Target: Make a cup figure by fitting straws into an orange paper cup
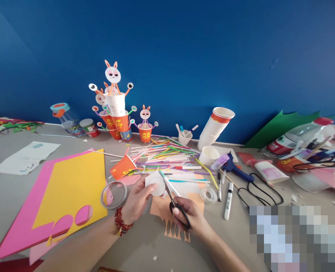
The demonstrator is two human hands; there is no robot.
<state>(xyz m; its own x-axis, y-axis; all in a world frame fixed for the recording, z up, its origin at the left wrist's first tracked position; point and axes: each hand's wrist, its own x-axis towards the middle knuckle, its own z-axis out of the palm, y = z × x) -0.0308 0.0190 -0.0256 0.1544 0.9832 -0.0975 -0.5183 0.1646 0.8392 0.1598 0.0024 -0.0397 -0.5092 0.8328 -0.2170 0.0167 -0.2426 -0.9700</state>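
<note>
Head view: left hand (pixel 137 200) pinches a white paper disc (pixel 155 184), thumb on top and fingers curled under it, held just above the table (pixel 9 196) at centre front. Red bead bracelet (pixel 121 223) on that wrist. Right hand (pixel 191 218) grips the scissors (pixel 173 196), fingers closed through the black handle loops. The blades are slightly apart, tips at the disc's right edge.

Below the hands: orange paper (pixel 198 202) with a cut fringe along its near edge. Just left of the left hand: a grey tape ring (pixel 113 195), lying partly on a yellow sheet (pixel 74 181) that sits on a pink sheet (pixel 17 230).

Behind the disc: an orange paper cup (pixel 122 167) on its side and a loose pile of coloured straws (pixel 167 154).

Right of the hands: clear tape roll (pixel 208 195), white marker (pixel 229 197), blue glue gun (pixel 235 169), and a leaning stack of white cups (pixel 214 126).

Against the blue wall: bunny cup figures (pixel 115 109).

Writing: yellow Chinese characters on the orange cups, too small to read. The white marker's print is also illegible.
</note>
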